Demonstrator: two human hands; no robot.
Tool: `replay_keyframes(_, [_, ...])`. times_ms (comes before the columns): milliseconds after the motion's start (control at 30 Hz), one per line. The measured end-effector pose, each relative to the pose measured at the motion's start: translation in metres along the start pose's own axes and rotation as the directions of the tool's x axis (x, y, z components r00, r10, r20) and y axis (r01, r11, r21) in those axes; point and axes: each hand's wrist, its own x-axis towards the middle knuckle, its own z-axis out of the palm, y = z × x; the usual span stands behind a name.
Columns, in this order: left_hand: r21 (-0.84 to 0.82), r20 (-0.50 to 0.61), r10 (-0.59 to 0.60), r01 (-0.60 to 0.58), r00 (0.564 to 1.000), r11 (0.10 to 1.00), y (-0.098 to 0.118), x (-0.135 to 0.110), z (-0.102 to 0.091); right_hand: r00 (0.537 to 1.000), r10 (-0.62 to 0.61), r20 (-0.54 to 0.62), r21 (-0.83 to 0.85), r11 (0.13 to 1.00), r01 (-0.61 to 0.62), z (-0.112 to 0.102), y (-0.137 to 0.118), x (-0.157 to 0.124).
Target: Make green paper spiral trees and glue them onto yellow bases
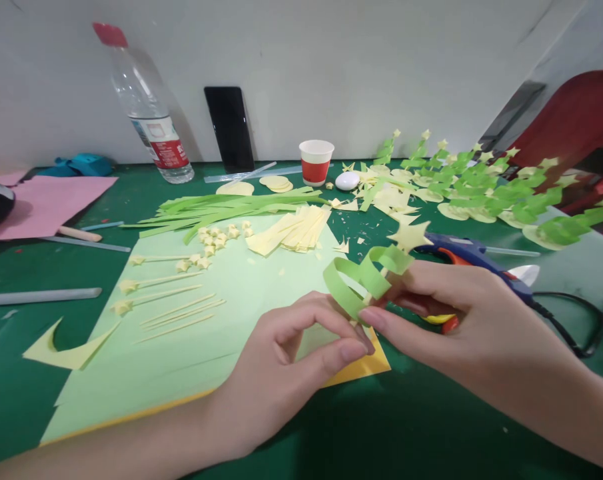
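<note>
Between both hands is a small paper tree: a light green paper strip (338, 283) curled in loops along a thin stick, with a pale yellow star (410, 235) on top. My right hand (446, 303) pinches the strip and stick from the right, thumb toward me. My left hand (291, 360) is closed around the stick's lower end; its fingertips partly hide it. Under and left of the hands lie light green sheets (181, 367) bearing loose sticks (184, 312), star-topped sticks (156, 299) and small folded stars (214, 240).
Green strips (221, 208) and pale yellow strips (291, 230) lie behind the hands. Several finished paper trees (501, 183) stand back right. A blue glue gun (456, 247) lies behind my right hand. A bottle (156, 127), phone (230, 130) and paper cup (316, 163) line the wall.
</note>
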Motion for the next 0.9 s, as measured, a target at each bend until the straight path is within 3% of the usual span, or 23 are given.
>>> replay_keyframes(200, [-0.065, -0.030, -0.025, 0.023, 0.999, 0.998, -0.002, 0.003, 0.000, 0.999, -0.010, -0.049, -0.056, 0.998, 0.007, -0.006, 0.000, 0.002])
replay_keyframes(400, [-0.093, -0.011, -0.036, 0.035, 0.999, 0.995, -0.003, 0.001, -0.001, 0.971, 0.023, -0.237, 0.023, 1.000, -0.018, -0.015, 0.006, 0.008])
replay_keyframes(567, [-0.048, 0.018, -0.039, 0.040, 0.999, 0.998, -0.003, 0.000, -0.002, 0.985, 0.135, -0.108, 0.166, 0.979, -0.116, -0.013, 0.006, 0.013])
replay_keyframes(700, [-0.108, 0.034, -0.070, 0.074, 0.997, 0.991, -0.002, -0.001, 0.000, 0.981, 0.190, -0.024, 0.242, 0.954, -0.179, -0.013, 0.007, 0.013])
replay_keyframes(900, [-0.132, 0.000, -0.142, 0.141, 0.990, 0.981, -0.005, 0.002, 0.000, 0.980, 0.201, -0.007, 0.255, 0.948, -0.193, -0.014, 0.003, 0.012])
